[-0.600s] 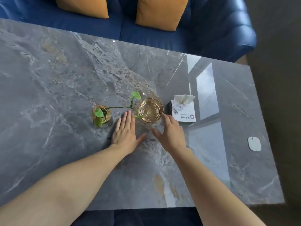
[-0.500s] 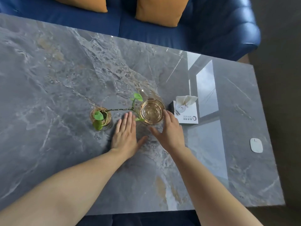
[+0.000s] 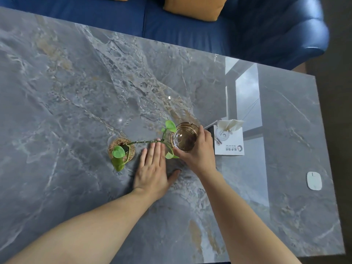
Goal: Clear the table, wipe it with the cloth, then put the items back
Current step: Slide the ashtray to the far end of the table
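I see my right hand [image 3: 198, 151] now wrapped around the glass ashtray [image 3: 183, 137]: thumb on its near-left rim, fingers curled over the right side. Half a second ago that hand lay just short of it, fingers only reaching the rim. The ashtray sits where it was, on the worktop [image 3: 76, 92], between the plant [image 3: 122, 151] and the tissue box [image 3: 229, 139]; I cannot tell whether it has lifted off the surface.

My left hand [image 3: 154, 172] has not moved. It lies flat and spread on the worktop, palm down, holding nothing, with the fingertips just under the plant's stem [image 3: 144, 142], which arches from the pot toward the ashtray. One leaf [image 3: 170, 125] hangs beside the ashtray's far-left rim, another [image 3: 169, 155] touches my right thumb.

The tissue box stands just right of my right hand, a tissue poking from its top, same spot as before. The small white remote [image 3: 314, 181] lies well apart near the right edge, unchanged. Beyond the far edge are the blue sofa [image 3: 247, 31] and an orange cushion [image 3: 194, 7]. No cloth is in view.
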Demonstrator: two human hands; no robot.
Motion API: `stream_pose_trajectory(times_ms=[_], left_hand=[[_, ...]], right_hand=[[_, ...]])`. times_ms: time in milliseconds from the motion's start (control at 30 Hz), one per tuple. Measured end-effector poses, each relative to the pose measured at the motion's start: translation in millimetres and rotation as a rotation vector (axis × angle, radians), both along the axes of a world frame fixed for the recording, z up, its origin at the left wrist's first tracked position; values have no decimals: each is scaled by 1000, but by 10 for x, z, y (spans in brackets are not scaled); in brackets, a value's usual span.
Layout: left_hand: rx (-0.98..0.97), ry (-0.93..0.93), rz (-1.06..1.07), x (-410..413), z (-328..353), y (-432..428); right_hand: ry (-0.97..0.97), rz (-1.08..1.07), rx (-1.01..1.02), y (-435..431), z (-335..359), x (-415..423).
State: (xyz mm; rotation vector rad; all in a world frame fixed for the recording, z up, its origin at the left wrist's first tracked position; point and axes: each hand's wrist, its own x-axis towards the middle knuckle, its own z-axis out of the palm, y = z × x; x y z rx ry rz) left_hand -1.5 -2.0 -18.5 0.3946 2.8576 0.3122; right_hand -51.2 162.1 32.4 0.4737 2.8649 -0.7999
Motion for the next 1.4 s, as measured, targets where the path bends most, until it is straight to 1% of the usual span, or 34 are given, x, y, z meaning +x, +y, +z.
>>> stream_pose_trajectory(times_ms=[233, 400, 500, 633, 733, 767, 833, 933, 1100, 1200, 1267, 1400], left_hand=[[-37, -16, 4, -7, 14, 15], [-94, -41, 2, -8, 48, 10], [-107, -40, -11, 5, 73, 14], [-174, -121, 1, -20, 127, 35], [-218, -174, 12, -43, 228, 80], [-198, -177, 38, -35, 256, 105], [-101, -108, 117, 55, 269, 193], [24, -12, 155, 346, 270, 545], [103, -23, 50, 821, 232, 1521], [97, -13, 26, 944, 185, 2038], [59, -2, 40, 947, 150, 2278], [-55, 18, 109, 892, 49, 2460]], right_hand=[[63, 1, -20, 37, -87, -1], [138, 51, -91, 140, -42, 185], [183, 81, -121, 292, 59, 435], [239, 126, -167, 651, 180, 880], [231, 121, -176, 983, 274, 1235], [218, 113, -178, 1097, 293, 1350], [191, 79, -180, 1348, 300, 1565], [162, -8, -158, 1777, 264, 1812], [117, -203, -90, 2439, 182, 2041], [96, -266, -87, 2790, 128, 2075], [91, -302, -87, 2979, 94, 2061], [104, -340, -54, 3221, 22, 1924]])
